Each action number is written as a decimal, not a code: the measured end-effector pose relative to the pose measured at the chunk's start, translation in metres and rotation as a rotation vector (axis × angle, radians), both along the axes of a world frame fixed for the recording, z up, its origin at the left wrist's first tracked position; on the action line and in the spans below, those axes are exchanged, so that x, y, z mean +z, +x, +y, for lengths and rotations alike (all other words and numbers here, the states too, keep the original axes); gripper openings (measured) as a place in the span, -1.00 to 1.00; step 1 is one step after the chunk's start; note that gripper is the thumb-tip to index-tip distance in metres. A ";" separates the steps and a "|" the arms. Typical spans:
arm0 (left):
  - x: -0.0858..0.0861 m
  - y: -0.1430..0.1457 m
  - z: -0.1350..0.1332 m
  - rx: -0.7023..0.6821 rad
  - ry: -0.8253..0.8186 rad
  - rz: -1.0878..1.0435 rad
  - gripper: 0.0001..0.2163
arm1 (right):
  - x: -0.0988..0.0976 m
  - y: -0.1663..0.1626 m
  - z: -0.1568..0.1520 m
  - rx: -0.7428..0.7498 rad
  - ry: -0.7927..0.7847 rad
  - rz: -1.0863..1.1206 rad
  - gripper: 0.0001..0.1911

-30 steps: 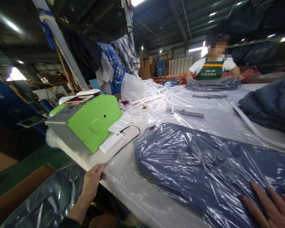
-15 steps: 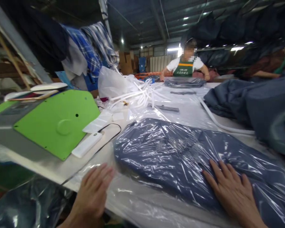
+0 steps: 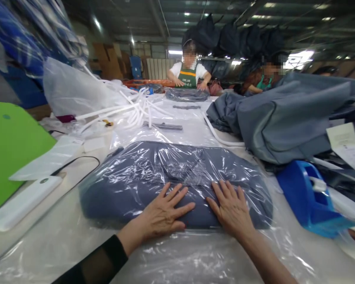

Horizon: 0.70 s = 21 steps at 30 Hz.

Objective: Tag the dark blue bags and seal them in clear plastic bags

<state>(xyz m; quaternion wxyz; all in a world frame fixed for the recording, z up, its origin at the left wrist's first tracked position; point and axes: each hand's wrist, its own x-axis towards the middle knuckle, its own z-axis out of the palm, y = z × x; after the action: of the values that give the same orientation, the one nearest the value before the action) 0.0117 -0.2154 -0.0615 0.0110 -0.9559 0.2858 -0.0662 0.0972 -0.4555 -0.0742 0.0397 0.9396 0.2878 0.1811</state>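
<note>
A folded dark blue-grey garment in a clear plastic bag lies on the table before me. My left hand rests on its near half with the fingers spread. Beside it, my right hand lies flat on the same bag, fingers apart. Under both palms the film is wrinkled and shiny. The bag's loose clear end spreads over the table towards me, beneath my forearms.
To the right are a blue tape dispenser, a heap of grey-blue fabric and a paper label. White strips lie behind. At left are a white device and a green panel. A co-worker stands opposite.
My left hand has come from beside the bag onto it. My right hand remains flat on the bag. The view has turned right, bringing the tape dispenser in.
</note>
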 end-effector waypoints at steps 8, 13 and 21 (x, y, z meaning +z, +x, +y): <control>-0.002 -0.005 -0.003 -0.078 -0.015 -0.008 -0.36 | -0.013 0.001 -0.071 -0.173 0.085 -0.072 -0.45; -0.007 -0.005 -0.002 -0.080 -0.029 -0.008 -0.39 | -0.018 -0.008 -0.087 -0.245 0.186 -0.059 -0.46; -0.005 -0.004 -0.002 -0.074 -0.049 0.006 -0.42 | 0.003 -0.100 -0.062 0.586 0.263 -0.163 -0.72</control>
<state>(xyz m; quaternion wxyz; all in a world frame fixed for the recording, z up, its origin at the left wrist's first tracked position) 0.0079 -0.2178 -0.0663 -0.0158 -0.9449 0.3192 -0.0705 -0.0029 -0.5172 -0.0715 -0.1126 0.7964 0.5159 0.2949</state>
